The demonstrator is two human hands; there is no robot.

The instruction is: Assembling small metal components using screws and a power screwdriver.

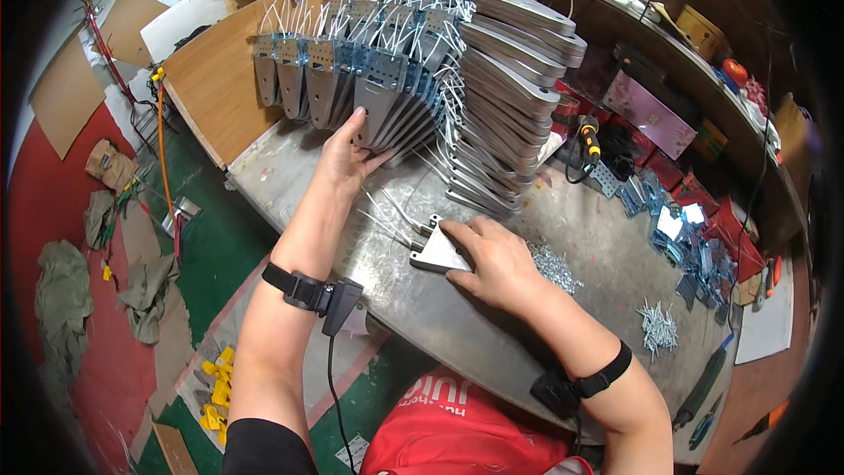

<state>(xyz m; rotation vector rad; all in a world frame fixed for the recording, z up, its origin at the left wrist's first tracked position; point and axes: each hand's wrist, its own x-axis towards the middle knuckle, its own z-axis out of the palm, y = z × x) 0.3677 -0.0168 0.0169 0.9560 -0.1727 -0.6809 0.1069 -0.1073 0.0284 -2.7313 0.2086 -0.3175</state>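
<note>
Head view of a metal-topped table (492,317) seen from above. The left hand (345,157), left of centre in the frame, lies open and flat with fingers spread against the nearest piece in a fanned row of grey metal plates (369,92), each with a blue-tinted bracket and white wires standing up from its top; the hand presses on the row without closing around anything. The right hand (494,257), at centre, rests palm-down with fingers loosely curled over a single grey plate (437,255) lying flat on the table, its wires (391,215) trailing toward the upper left; whether the fingers actually grip the plate cannot be told. Behind it, a tall stack of like plates (510,97) rises at upper centre. A heap of small silver screws (554,266) lies just right of the right hand, another scatter (658,327) at lower right, and loose blue brackets (694,251) at the right edge. Judged by the many plates already ranked and stacked against the one on the table, the work appears well advanced, with this plate not yet added to the row.
</note>
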